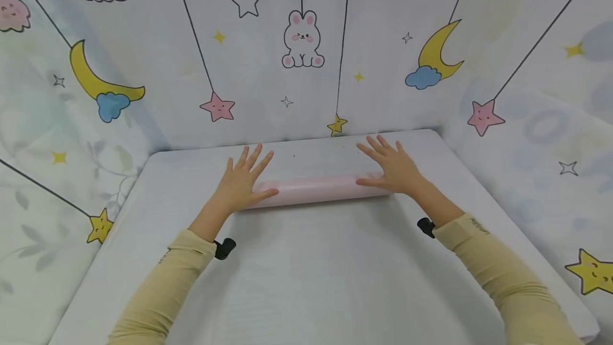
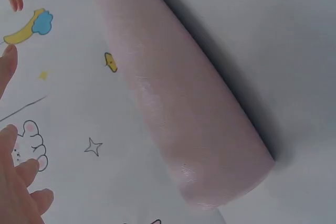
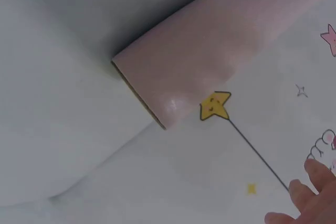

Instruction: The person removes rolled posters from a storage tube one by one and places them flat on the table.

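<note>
A smooth, pale pink cylindrical roll (image 1: 316, 189) lies crosswise on the white table, toward its far side. Over its left end is my left hand (image 1: 238, 185), fingers straight and spread, thumb pointing inward along the roll. My right hand (image 1: 396, 170) is spread the same way over the right end. Whether the palms touch the roll I cannot tell. In the right wrist view, the roll (image 3: 194, 51) shows a thin brownish edge at its end, and fingertips of the right hand (image 3: 315, 203) extend beyond it. The left wrist view shows the roll (image 2: 189, 93) tapering away.
The white tabletop (image 1: 306, 270) has rounded corners. Behind it and at both sides hangs a pale cloth (image 1: 258, 68) printed with stars, moons, clouds and bunnies. A black wrist device (image 1: 225, 249) sits at the left cuff, another black device (image 1: 425, 227) at the right.
</note>
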Demonstrator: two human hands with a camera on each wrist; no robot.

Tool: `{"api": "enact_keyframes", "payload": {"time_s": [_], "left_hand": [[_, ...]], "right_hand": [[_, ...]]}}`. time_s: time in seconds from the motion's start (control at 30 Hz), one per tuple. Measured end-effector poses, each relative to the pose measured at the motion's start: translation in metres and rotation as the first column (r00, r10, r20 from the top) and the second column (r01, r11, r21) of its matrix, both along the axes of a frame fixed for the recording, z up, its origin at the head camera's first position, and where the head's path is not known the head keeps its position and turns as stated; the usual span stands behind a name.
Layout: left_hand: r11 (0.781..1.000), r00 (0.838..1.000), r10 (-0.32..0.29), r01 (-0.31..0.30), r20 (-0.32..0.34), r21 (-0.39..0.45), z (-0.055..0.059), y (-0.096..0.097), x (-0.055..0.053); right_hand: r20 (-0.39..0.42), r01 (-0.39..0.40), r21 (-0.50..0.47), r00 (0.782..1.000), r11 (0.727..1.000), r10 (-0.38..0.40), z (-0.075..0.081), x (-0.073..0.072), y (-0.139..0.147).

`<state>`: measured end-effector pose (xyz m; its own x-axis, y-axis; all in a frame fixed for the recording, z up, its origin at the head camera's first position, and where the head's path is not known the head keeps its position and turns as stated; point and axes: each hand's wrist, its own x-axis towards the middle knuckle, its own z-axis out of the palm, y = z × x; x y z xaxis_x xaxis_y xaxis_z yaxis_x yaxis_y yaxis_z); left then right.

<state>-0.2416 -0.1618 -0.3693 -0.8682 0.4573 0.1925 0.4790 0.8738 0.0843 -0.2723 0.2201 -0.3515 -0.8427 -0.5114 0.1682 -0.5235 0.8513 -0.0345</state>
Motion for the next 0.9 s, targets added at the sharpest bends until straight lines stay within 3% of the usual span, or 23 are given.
{"api": "enact_keyframes", "payload": {"time_s": [0.5, 0.9], "left_hand": [[0.999, 1.0, -0.018, 0.018, -0.006, 0.046, -0.037, -0.006, -0.008], [0.998, 1.0, -0.01, 0.009, 0.018, 0.07, -0.058, -0.008, -0.013]], "right_hand": [[0.037, -0.026, -0.042, 0.999, 0.999, 0.028, -0.033, -0.015, 0.006], [0.085, -0.021, -0.069, 0.996, 0.997, 0.027, -0.059, -0.019, 0.009]]}}
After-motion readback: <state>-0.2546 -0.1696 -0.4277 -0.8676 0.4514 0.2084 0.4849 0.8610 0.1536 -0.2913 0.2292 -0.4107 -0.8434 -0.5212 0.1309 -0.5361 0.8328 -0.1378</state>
